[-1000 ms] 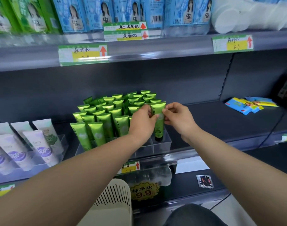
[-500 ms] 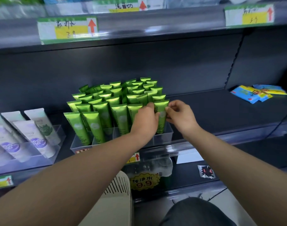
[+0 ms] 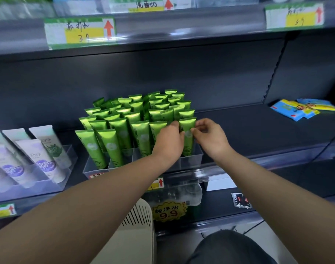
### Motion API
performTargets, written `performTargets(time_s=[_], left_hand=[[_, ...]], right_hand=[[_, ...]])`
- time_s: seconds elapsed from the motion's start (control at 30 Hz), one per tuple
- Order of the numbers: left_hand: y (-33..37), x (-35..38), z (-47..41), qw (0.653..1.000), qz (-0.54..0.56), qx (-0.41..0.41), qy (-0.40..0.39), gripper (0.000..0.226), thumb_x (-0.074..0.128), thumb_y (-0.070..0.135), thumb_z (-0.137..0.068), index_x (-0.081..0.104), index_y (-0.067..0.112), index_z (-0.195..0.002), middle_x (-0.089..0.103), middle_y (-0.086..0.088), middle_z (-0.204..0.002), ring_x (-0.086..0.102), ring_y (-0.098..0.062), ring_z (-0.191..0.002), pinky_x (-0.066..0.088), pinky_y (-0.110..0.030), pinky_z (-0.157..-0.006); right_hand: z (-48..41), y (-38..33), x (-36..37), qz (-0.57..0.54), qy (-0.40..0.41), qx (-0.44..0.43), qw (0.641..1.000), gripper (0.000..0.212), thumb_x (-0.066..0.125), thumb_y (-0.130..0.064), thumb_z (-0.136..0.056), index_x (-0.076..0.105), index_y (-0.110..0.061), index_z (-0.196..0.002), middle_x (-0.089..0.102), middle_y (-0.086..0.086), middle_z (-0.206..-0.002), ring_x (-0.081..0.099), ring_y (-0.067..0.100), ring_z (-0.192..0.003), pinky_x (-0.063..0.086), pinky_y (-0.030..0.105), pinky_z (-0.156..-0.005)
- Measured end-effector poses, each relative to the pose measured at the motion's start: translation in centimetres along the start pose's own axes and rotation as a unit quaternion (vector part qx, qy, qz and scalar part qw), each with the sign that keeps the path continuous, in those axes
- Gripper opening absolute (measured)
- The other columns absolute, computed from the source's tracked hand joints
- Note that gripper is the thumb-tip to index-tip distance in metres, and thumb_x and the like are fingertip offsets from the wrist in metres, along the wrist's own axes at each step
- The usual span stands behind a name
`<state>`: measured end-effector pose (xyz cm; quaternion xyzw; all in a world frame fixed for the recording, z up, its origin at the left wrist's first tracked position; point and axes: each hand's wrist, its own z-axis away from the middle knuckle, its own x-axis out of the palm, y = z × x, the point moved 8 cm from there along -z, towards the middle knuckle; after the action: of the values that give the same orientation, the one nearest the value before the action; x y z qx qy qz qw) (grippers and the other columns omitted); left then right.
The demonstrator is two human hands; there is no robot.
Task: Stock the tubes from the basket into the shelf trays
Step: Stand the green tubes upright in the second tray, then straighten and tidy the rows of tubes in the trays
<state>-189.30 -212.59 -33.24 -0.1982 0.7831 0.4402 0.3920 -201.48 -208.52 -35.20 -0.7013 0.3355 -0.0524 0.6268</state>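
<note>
At the far left, pale tubes (image 3: 35,159) leaned in their own clear bin. Next to them the green tubes (image 3: 122,130) stood upright in packed rows in a clear tray (image 3: 195,159) on the shelf. Below, between the forearms, the cream basket (image 3: 138,223) showed only its slotted rim. The left hand (image 3: 168,141) reached over the tray's front, its fingers curled against the left edge of the front-right green tube (image 3: 187,138). That tube stood upright in the tray's front right compartment, between both hands. The right hand (image 3: 210,139) pinched its right edge with thumb and forefinger. Well apart to the right, blue packets (image 3: 296,109) lay flat on the shelf.
</note>
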Motion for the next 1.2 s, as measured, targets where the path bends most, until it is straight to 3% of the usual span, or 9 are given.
performTargets(time_s=[0.1, 0.23, 0.33, 0.43, 0.53, 0.6, 0.67, 0.87, 1.2], left_hand=[[0.2, -0.4, 0.0, 1.0, 0.012, 0.005, 0.001, 0.017, 0.05, 0.013, -0.094, 0.054, 0.002, -0.107, 0.066, -0.016, -0.099, 0.062, -0.032, -0.092, 0.051, -0.039, -0.076], [0.9, -1.4, 0.0, 0.999, -0.012, 0.031, 0.005, 0.04, 0.047, 0.011, -0.095, 0.043, 0.001, -0.134, 0.064, -0.017, -0.111, 0.061, -0.03, -0.103, 0.049, -0.034, -0.084], [1.6, -2.3, 0.3, 0.996, -0.057, 0.072, 0.004, 0.045, 0.047, 0.01, -0.094, 0.037, 0.004, -0.138, 0.063, -0.017, -0.11, 0.061, -0.03, -0.1, 0.047, -0.032, -0.079], [2.4, -3.4, 1.0, 0.991, -0.075, 0.107, -0.002, 0.047, 0.047, 0.01, -0.093, 0.036, 0.006, -0.138, 0.058, -0.017, -0.121, 0.059, -0.03, -0.106, 0.046, -0.034, -0.085], [3.1, -4.6, 1.9, 0.986, -0.079, 0.148, -0.017, 0.051, 0.047, 0.009, -0.091, 0.034, 0.008, -0.14, 0.047, -0.014, -0.136, 0.049, -0.028, -0.121, 0.039, -0.032, -0.099], [3.3, -5.5, 2.6, 0.976, -0.117, 0.181, -0.019, 0.053, 0.046, 0.009, -0.09, 0.033, 0.008, -0.142, 0.042, -0.011, -0.142, 0.04, -0.025, -0.13, 0.03, -0.029, -0.107], [3.1, -6.4, 3.3, 0.963, -0.175, 0.205, -0.013, 0.056, 0.047, 0.013, -0.088, 0.032, 0.008, -0.142, 0.037, -0.009, -0.145, 0.032, -0.023, -0.135, 0.022, -0.03, -0.113], [0.2, -9.5, 5.0, 0.944, -0.286, 0.166, -0.01, 0.062, 0.046, 0.031, -0.09, 0.023, 0.016, -0.146, 0.02, -0.004, -0.155, 0.012, -0.021, -0.144, 0.007, -0.043, -0.117], [-6.1, -16.3, 9.8, 0.936, -0.336, 0.101, -0.017, 0.064, 0.045, 0.035, -0.09, 0.02, 0.015, -0.146, 0.017, -0.006, -0.155, 0.007, -0.023, -0.145, 0.004, -0.046, -0.118]], right_hand=[[0.1, -0.5, -0.2, 0.025, -0.002, -0.01, 1.0, 0.015, 0.062, -0.014, -0.087, 0.056, -0.016, -0.1, 0.059, -0.004, -0.089, 0.058, 0.014, -0.086, 0.047, 0.026, -0.078], [0.4, -1.8, -0.7, 0.063, -0.003, -0.026, 0.998, 0.035, 0.062, -0.014, -0.086, 0.053, -0.011, -0.12, 0.058, 0.003, -0.114, 0.056, 0.015, -0.103, 0.04, 0.021, -0.085], [0.9, -3.1, -1.1, 0.118, -0.003, -0.056, 0.991, 0.041, 0.061, -0.015, -0.087, 0.05, -0.013, -0.126, 0.052, 0.008, -0.126, 0.05, 0.019, -0.118, 0.035, 0.02, -0.091], [1.6, -4.6, -1.2, 0.164, -0.007, -0.078, 0.983, 0.043, 0.059, -0.018, -0.087, 0.049, -0.017, -0.129, 0.047, 0.008, -0.129, 0.047, 0.02, -0.121, 0.03, 0.015, -0.086], [2.5, -6.1, -0.6, 0.223, -0.026, -0.099, 0.969, 0.048, 0.056, -0.021, -0.088, 0.044, -0.017, -0.135, 0.042, 0.007, -0.136, 0.041, 0.023, -0.127, 0.035, 0.026, -0.099], [3.3, -7.1, -0.2, 0.278, -0.039, -0.107, 0.954, 0.05, 0.053, -0.025, -0.089, 0.04, -0.019, -0.137, 0.037, 0.006, -0.141, 0.034, 0.025, -0.132, 0.034, 0.039, -0.106], [4.1, -7.9, 0.3, 0.33, -0.046, -0.112, 0.936, 0.053, 0.05, -0.031, -0.09, 0.035, -0.021, -0.139, 0.03, 0.004, -0.148, 0.027, 0.025, -0.137, 0.031, 0.043, -0.109], [6.4, -10.3, 2.6, 0.409, -0.071, -0.134, 0.9, 0.061, 0.044, -0.043, -0.091, 0.024, -0.025, -0.145, 0.012, 0.003, -0.156, 0.008, 0.022, -0.145, 0.016, 0.045, -0.115], [11.0, -14.7, 9.9, 0.422, -0.131, -0.179, 0.879, 0.065, 0.04, -0.05, -0.092, 0.017, -0.026, -0.148, 0.01, 0.005, -0.157, 0.011, 0.023, -0.144, 0.017, 0.043, -0.117]])
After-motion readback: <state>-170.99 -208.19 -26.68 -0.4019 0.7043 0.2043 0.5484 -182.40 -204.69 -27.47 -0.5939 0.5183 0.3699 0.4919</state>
